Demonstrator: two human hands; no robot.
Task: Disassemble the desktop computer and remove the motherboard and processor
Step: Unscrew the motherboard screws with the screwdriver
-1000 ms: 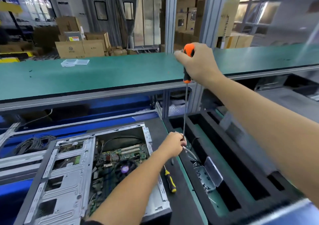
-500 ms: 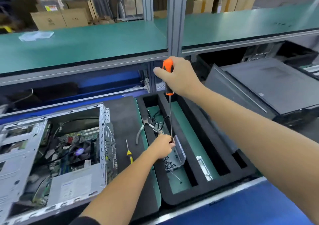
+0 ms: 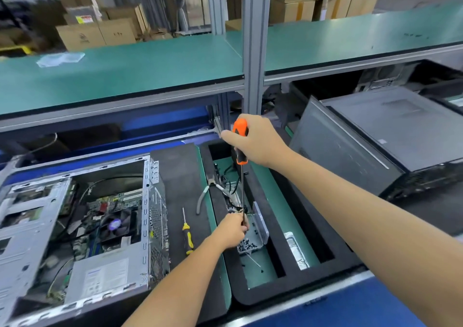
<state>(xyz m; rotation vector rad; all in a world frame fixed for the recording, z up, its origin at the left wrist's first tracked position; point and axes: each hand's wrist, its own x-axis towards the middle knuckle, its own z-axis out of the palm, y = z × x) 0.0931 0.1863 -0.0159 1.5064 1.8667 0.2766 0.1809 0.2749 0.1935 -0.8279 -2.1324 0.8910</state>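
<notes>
- The right hand [image 3: 258, 141] was clenched round the orange-and-black handle of a long thin-shafted screwdriver [image 3: 240, 141], held upright, its tip down at the small clear plastic box of dark screws [image 3: 253, 239].
- The left hand [image 3: 233, 231] was curled at that tip, apparently pinching the shaft end or a screw on it; which of the two could not be told.
- The task's thing, the open grey metal desktop computer case [image 3: 75, 226], lay on its side well to the left of the screw box, with the green motherboard [image 3: 105, 216] and its fan still inside, so removal looked some way off.
- Likely risk: a screw pulled off the tip could drop outside the box and roll into the black foam tray's [image 3: 288, 226] deep slots, since a few loose screws already lay on the green floor just below the box.
- A tilt of the long shaft could also knock the box's raised lid or tip it.
- The grey-handled pliers [image 3: 204, 199] lay just left of the box, straddling the tray's foam edge, and a small yellow-handled screwdriver [image 3: 187, 236] lay further left on the tabletop; a careless sweep back to the case might catch either.
- Open room lay above the box; the green shelf edge [image 3: 125, 96] overhung behind, limiting how high the handle could lift.
</notes>
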